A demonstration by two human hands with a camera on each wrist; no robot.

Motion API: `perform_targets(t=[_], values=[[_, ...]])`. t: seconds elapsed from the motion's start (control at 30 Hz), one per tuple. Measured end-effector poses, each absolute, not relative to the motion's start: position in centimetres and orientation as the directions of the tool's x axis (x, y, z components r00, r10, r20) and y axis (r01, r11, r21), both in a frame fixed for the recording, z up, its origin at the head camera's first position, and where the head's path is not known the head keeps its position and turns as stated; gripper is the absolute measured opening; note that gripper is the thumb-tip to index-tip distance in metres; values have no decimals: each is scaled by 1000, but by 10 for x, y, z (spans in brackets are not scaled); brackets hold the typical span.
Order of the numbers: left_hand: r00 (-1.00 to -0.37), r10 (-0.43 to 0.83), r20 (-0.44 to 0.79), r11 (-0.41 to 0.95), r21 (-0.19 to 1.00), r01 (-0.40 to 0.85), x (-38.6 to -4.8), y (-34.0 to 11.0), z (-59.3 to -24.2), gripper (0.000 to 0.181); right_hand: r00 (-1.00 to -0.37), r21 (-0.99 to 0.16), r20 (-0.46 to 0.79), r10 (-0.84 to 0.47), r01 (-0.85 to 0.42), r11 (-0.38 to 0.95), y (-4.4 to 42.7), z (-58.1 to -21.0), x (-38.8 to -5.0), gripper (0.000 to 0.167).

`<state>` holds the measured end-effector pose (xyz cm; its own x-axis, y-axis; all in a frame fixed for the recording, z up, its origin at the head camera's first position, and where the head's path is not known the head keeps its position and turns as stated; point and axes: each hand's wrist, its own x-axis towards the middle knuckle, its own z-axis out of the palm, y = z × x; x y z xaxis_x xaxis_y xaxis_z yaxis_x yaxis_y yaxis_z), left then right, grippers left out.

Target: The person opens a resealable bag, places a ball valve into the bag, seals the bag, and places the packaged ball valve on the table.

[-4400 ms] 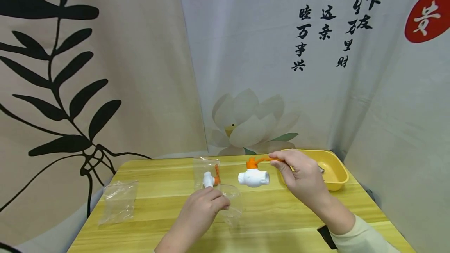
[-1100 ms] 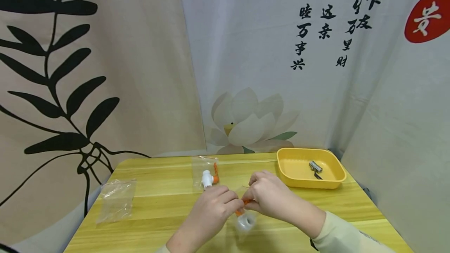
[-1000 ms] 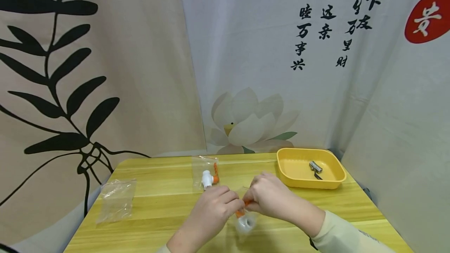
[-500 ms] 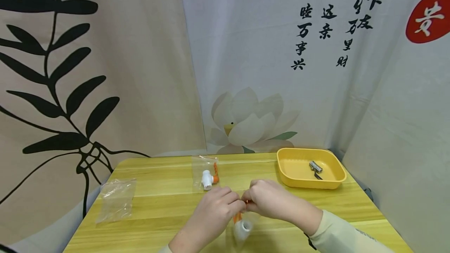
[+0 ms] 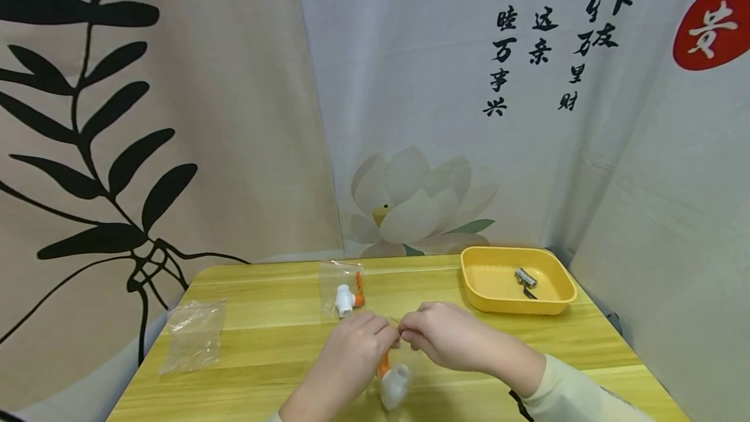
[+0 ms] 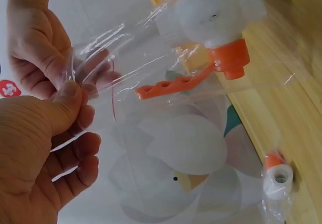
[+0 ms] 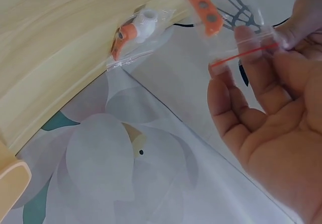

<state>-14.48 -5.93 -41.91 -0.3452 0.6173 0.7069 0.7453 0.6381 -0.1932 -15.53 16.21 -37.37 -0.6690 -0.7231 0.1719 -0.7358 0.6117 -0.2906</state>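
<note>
A white ball valve (image 5: 395, 386) with an orange handle (image 6: 173, 85) hangs inside a clear zip-lock bag (image 6: 133, 58) over the front middle of the table. My left hand (image 5: 349, 357) pinches the bag by its top edge. Close beside it, my right hand (image 5: 448, 336) pinches the same edge, fingertips nearly meeting the left ones. A red seal line (image 7: 245, 55) runs along the bag's mouth in the right wrist view. In the head view, my fingers hide part of the orange handle and the bag's mouth.
Behind my left hand lies another bagged white valve (image 5: 344, 300) with an orange handle. A flat clear bag (image 5: 194, 336) lies at the table's left. The yellow tray (image 5: 518, 307) at the back right contains a small metal part (image 5: 525, 279). A printed curtain (image 5: 410, 116) hangs behind.
The valve, held bare by its handle in my right hand over four seconds ago, is now inside the bag. Over the last second, both hands and the hanging valve have shifted slightly left.
</note>
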Motion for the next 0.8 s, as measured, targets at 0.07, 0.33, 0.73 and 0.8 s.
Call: perform_targets(t=[0.07, 0.33, 0.73, 0.8], values=[[-355, 609, 710, 650, -190, 735, -144, -60, -419, 22, -666, -296, 182, -724, -739, 605, 162, -373, -154, 17], [-422, 583, 694, 694, -155, 703, -142, -60, -416, 20, -658, -292, 232, -717, -750, 593, 164, -375, -153, 16], [-479, 548, 686, 721, -97, 686, -139, -61, -415, 17, -652, -242, 285, -703, -758, 605, 163, -376, -151, 6], [-501, 543, 674, 724, -73, 686, -138, -61, -414, 16, -651, -229, 296, -699, -759, 610, 163, -376, -151, 8]])
